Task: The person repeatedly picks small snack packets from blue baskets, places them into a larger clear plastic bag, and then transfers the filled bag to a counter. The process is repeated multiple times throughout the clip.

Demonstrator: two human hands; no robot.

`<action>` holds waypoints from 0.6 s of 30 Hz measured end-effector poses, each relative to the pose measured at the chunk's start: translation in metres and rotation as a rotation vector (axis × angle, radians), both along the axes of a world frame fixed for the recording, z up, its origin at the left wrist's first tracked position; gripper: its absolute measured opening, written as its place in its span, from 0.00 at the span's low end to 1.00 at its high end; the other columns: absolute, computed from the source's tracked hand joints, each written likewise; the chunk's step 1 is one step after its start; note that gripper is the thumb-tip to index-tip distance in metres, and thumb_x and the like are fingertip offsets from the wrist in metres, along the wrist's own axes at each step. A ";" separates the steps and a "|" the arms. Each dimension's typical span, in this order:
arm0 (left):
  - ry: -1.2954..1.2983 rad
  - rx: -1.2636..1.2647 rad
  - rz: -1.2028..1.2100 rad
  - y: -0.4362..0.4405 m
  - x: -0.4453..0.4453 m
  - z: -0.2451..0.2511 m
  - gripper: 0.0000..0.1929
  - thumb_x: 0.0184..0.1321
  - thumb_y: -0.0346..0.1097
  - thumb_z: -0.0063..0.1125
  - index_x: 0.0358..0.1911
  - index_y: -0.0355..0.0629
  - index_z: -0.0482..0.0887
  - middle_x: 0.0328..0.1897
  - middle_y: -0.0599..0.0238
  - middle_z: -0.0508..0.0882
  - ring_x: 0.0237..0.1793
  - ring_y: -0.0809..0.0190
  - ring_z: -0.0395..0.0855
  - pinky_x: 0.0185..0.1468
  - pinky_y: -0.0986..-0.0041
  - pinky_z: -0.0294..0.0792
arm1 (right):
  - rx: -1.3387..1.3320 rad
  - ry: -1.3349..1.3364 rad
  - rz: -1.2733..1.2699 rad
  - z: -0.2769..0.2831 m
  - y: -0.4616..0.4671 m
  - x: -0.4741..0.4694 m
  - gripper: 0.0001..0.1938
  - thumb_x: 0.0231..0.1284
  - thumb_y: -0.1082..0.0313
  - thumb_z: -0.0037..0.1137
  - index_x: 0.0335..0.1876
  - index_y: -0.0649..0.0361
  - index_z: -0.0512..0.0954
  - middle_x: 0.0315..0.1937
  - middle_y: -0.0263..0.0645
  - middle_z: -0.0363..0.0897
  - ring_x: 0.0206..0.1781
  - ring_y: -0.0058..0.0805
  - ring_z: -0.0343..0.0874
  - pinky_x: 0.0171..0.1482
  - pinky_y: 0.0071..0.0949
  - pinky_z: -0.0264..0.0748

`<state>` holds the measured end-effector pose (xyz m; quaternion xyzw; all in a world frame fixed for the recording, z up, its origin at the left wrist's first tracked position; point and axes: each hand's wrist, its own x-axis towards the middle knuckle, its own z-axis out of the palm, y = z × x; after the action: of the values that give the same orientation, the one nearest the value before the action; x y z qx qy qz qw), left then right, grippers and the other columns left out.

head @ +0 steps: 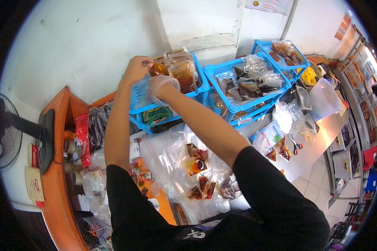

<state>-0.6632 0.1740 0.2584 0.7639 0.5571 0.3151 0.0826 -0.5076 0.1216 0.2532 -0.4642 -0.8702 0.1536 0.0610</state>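
Observation:
My left hand (139, 67) is raised at the left blue plastic basket (199, 89), its fingertips closed on the edge of a clear plastic bag of amber liquid (159, 69). In the same basket is my right hand (165, 88), covered by a clear plastic bag or glove; whether it grips anything is hidden. Several flat sealed bags of brown-amber liquid (185, 75) stand packed beside it. Below my arms, small sealed sauce packets (196, 166) lie on clear plastic bags (163, 153).
To the right, stacked blue baskets (231, 108) hold dark sauce packets. Scissors (295, 146) and a translucent tub (324, 98) are on the metal table (317, 138). A fan (8, 131) stands at the left by an orange wooden shelf (55, 175).

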 end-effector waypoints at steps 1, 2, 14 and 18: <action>0.034 0.003 -0.013 0.005 -0.002 0.002 0.09 0.58 0.30 0.64 0.40 0.37 0.89 0.34 0.52 0.89 0.36 0.56 0.86 0.47 0.66 0.76 | -0.008 0.029 -0.012 -0.005 0.009 -0.002 0.16 0.60 0.62 0.54 0.48 0.58 0.86 0.52 0.44 0.85 0.55 0.41 0.86 0.51 0.43 0.84; 0.063 0.012 -0.038 0.010 -0.004 0.003 0.09 0.57 0.31 0.64 0.40 0.37 0.89 0.34 0.52 0.89 0.37 0.56 0.86 0.47 0.65 0.76 | -0.036 0.030 -0.041 -0.009 0.017 -0.004 0.17 0.59 0.59 0.56 0.50 0.54 0.86 0.54 0.41 0.85 0.56 0.39 0.85 0.51 0.44 0.84; 0.174 -0.043 -0.016 0.053 -0.048 -0.013 0.11 0.67 0.36 0.61 0.49 0.39 0.85 0.43 0.62 0.86 0.45 0.63 0.81 0.54 0.70 0.72 | 0.796 0.541 0.094 -0.020 -0.150 0.100 0.09 0.50 0.64 0.57 0.34 0.60 0.82 0.31 0.47 0.82 0.32 0.44 0.82 0.34 0.41 0.78; 0.233 0.223 0.177 0.025 -0.025 -0.001 0.14 0.68 0.39 0.61 0.53 0.44 0.85 0.46 0.61 0.87 0.48 0.60 0.82 0.55 0.68 0.73 | 0.355 0.889 -0.076 -0.099 -0.264 0.289 0.08 0.54 0.65 0.57 0.31 0.62 0.78 0.27 0.46 0.79 0.30 0.49 0.81 0.36 0.48 0.78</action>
<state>-0.6878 0.1991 0.2573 0.7476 0.5895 0.2903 -0.0960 -0.2185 -0.1424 0.1545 -0.3675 -0.7549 0.1838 0.5111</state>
